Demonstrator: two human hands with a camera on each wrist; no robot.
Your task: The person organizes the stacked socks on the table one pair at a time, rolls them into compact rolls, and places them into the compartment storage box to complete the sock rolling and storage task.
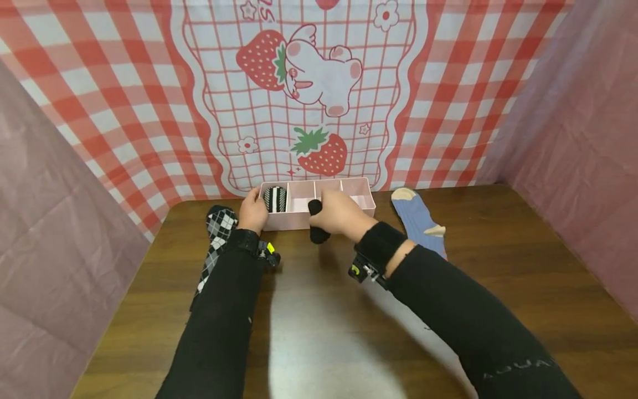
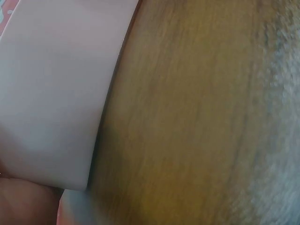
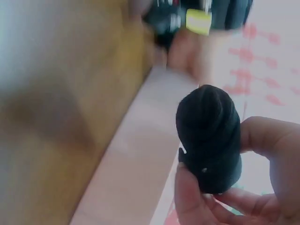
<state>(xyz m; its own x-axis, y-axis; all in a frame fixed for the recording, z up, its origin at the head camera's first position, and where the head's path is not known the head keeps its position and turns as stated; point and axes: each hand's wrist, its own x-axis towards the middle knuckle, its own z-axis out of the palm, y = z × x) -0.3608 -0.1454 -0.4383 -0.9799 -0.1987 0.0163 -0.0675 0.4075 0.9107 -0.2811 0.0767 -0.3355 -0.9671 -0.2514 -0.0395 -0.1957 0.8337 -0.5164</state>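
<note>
A pink divided box stands at the far edge of the table, its compartments in one row. My left hand holds the box by its left end; in the left wrist view a finger lies against the box's end wall. Inside the leftmost compartment sits a rolled black-and-white striped sock. My right hand pinches a tightly rolled black sock between thumb and fingers. That roll is upright just in front of the box's middle, overlapping its front wall in the head view.
A black, grey and white argyle sock lies flat on the left, partly under the left forearm. To the right of the box lies a blue sock with cream toe and heel. A red-checked strawberry cloth hangs right behind the box.
</note>
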